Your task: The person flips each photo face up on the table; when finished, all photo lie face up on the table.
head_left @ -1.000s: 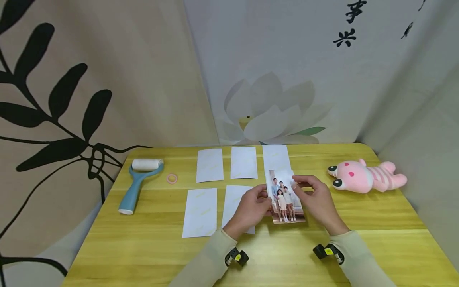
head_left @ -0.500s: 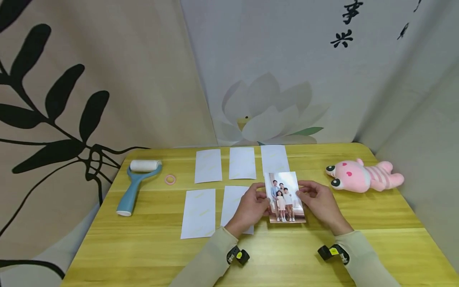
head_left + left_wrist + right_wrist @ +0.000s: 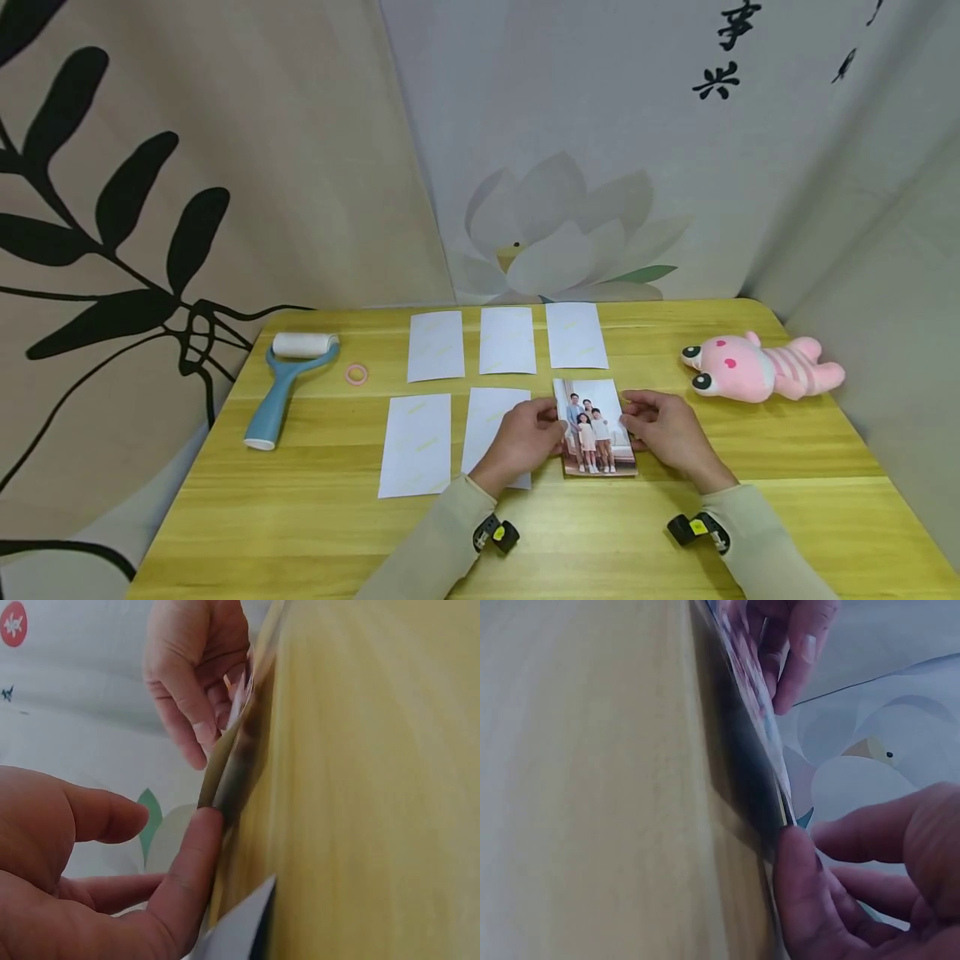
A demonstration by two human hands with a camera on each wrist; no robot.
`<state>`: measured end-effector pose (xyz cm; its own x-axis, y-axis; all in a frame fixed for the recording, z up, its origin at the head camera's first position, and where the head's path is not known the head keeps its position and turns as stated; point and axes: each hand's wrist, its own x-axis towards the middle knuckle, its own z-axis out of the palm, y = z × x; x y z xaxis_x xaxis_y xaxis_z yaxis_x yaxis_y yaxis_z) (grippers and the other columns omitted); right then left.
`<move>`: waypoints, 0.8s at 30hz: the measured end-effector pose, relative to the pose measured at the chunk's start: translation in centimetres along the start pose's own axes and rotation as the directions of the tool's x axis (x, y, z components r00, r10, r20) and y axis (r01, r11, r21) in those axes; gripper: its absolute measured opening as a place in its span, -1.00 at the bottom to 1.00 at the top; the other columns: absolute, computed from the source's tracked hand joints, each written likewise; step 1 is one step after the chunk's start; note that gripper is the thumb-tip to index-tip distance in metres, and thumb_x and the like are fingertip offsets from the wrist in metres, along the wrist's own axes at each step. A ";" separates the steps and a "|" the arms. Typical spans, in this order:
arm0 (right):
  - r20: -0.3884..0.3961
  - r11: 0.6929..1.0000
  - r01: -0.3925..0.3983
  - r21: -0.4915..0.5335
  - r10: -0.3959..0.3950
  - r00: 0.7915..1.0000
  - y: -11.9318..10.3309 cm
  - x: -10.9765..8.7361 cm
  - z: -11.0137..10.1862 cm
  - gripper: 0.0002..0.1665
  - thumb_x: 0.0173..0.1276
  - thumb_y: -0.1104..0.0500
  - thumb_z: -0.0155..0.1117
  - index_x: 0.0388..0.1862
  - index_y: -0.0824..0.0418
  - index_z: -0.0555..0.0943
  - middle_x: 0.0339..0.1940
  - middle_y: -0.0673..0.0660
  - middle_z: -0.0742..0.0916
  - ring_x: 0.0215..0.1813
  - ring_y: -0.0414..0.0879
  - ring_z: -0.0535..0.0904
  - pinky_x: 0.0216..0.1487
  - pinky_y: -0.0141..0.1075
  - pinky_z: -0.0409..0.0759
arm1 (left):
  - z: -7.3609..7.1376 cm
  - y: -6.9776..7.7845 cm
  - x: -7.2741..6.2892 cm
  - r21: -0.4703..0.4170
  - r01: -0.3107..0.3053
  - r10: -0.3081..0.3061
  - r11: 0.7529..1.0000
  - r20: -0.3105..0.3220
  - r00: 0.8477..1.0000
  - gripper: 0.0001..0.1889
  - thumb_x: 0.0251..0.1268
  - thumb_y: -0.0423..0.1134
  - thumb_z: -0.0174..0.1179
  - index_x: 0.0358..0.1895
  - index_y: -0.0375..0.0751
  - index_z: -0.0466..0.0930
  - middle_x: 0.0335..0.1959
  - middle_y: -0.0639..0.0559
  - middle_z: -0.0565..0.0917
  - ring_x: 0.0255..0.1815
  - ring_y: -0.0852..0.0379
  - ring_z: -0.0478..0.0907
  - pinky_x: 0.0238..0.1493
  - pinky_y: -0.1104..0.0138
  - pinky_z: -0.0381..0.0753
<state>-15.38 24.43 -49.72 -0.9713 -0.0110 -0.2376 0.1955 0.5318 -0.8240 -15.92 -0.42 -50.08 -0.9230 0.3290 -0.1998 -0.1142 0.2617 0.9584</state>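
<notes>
A glossy photo (image 3: 595,433) of a group of people is held face up, just above the table, between both hands. The left hand (image 3: 525,442) grips its left edge, and the right hand (image 3: 670,433) grips its right edge. In the left wrist view, a left fingertip (image 3: 202,832) meets the photo's edge, which looks layered, as if more than one sheet is held. The right wrist view shows a right fingertip (image 3: 795,847) against the photo's near edge and a shadow below it. A white card (image 3: 487,425) lies partly hidden beneath the left hand.
Several white cards with faint yellow marks lie in two rows, including one card (image 3: 576,335) behind the photo and another (image 3: 416,446) at left. A blue-handled lint roller (image 3: 288,383) and pink ring (image 3: 357,374) lie left; a pink plush toy (image 3: 761,368) lies right.
The photo has come down and toward the person, uncovering the lower part of the card behind it. The right hand has slid lower along the photo's right edge.
</notes>
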 end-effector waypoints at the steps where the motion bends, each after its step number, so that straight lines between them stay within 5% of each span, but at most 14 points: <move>1: 0.001 1.000 0.002 -0.007 -0.002 1.000 0.0 0.0 0.0 -0.44 0.53 0.28 0.31 0.45 0.40 0.52 0.07 0.33 0.70 -0.08 -0.02 0.70 -0.26 -0.26 0.80 | 0.0 0.1 -0.1 0.037 0.000 0.000 0.999 -0.002 1.000 -0.51 0.53 -0.30 0.24 0.43 -0.39 0.51 0.20 -0.21 0.65 0.07 0.06 0.74 -0.05 0.29 0.80; 7: -0.006 0.999 0.018 -0.034 -0.018 1.000 0.0 -0.2 0.3 -0.47 0.54 0.24 0.32 0.41 0.41 0.55 0.07 0.32 0.73 -0.07 -0.02 0.72 -0.25 -0.27 0.81 | -0.1 0.5 -0.3 0.198 -0.010 0.014 0.980 -0.016 1.000 -0.46 0.54 -0.15 0.23 0.47 -0.33 0.50 0.26 -0.19 0.70 0.21 -0.02 0.73 0.25 0.13 0.70; 15: -0.014 0.993 0.030 -0.112 -0.032 0.999 -0.3 -0.5 0.1 -0.47 0.56 0.13 0.32 0.38 0.38 0.58 0.07 0.29 0.75 -0.03 0.00 0.72 -0.22 -0.29 0.79 | -0.5 0.9 -0.7 0.220 -0.005 0.006 0.975 -0.003 1.000 -0.43 0.56 -0.07 0.21 0.49 -0.30 0.48 0.26 -0.17 0.72 0.22 -0.03 0.72 0.27 0.09 0.69; 24: -0.065 0.966 0.149 -0.210 -0.165 0.984 -1.5 -0.5 0.2 -0.52 0.53 0.03 0.37 0.24 0.33 0.69 -0.01 0.19 0.83 -0.02 0.01 0.79 -0.05 -0.21 0.71 | -2.6 1.2 -1.2 0.176 -0.023 0.021 0.984 0.010 1.000 -0.46 0.59 -0.03 0.19 0.46 -0.25 0.51 0.27 -0.11 0.68 0.24 -0.05 0.69 0.20 0.10 0.71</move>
<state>-15.19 23.49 -48.48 -0.9970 -0.0441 -0.0642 0.0161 0.6900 -0.7236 -15.91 -2.85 -48.18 -0.9215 0.3434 -0.1814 -0.0268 0.4098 0.9118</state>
